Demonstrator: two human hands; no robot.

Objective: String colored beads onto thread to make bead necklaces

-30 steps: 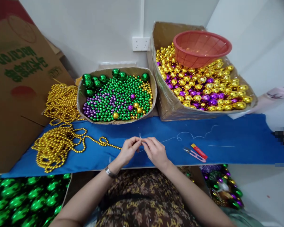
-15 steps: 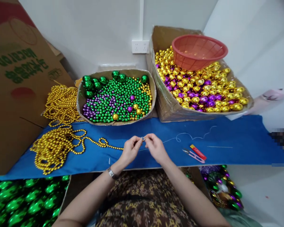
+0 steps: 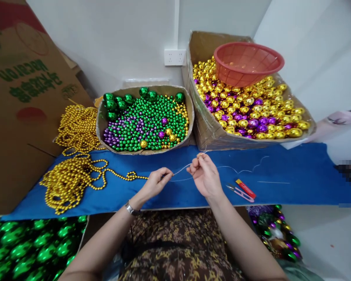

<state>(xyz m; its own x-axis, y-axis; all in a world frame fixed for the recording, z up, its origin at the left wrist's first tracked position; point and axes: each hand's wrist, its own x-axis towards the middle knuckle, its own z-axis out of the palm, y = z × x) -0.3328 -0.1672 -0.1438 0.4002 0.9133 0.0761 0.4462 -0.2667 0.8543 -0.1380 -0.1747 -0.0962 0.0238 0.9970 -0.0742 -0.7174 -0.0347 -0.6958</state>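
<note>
White thread [image 3: 181, 170] spans the gap between both hands, above the blue cloth [image 3: 175, 195]. The left hand [image 3: 156, 182] pinches it, thumb against forefinger, beside the gold bead strand [image 3: 139, 178]; the right hand [image 3: 205, 175], fingers curled, grips it at the fingertips.

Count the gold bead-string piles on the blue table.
2: the rear pile, left of the open box of mostly green beads, and the front pile, nearer the table's front edge, a strand trailing toward the left hand. The tall carton may hide more.
</note>
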